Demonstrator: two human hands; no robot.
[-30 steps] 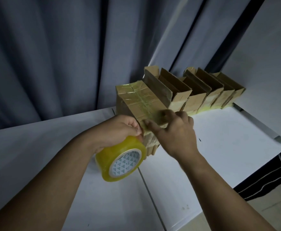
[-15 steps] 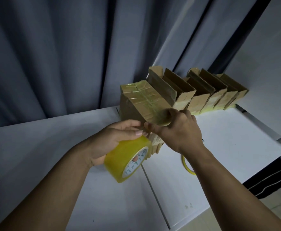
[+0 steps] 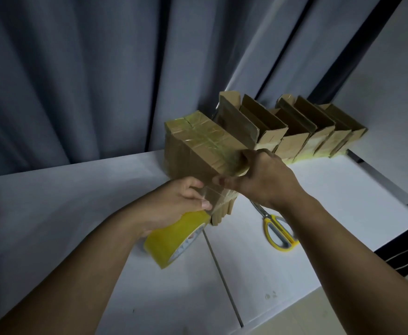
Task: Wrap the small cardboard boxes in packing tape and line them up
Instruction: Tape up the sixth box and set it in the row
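Head view: compared with a second ago, the left hand [image 3: 174, 204] has pulled the tape roll [image 3: 174, 240] down and away from the box [image 3: 198, 151]. A fresh stretch of clear tape [image 3: 218, 201] now runs from roll to cardboard, just below the right hand's grip. The left fingers curl round the roll, and the right hand [image 3: 263, 182] clamps the box's near end. Scissors [image 3: 278, 230] have come into view under the right wrist. My guess is another wrap, then a cut. The lined-up boxes [image 3: 295, 131] sit just behind the grip.

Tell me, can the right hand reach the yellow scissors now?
Probably yes, once freed: the scissors lie on the table right under its forearm, with nothing on them, but the right hand is gripping the taped box.
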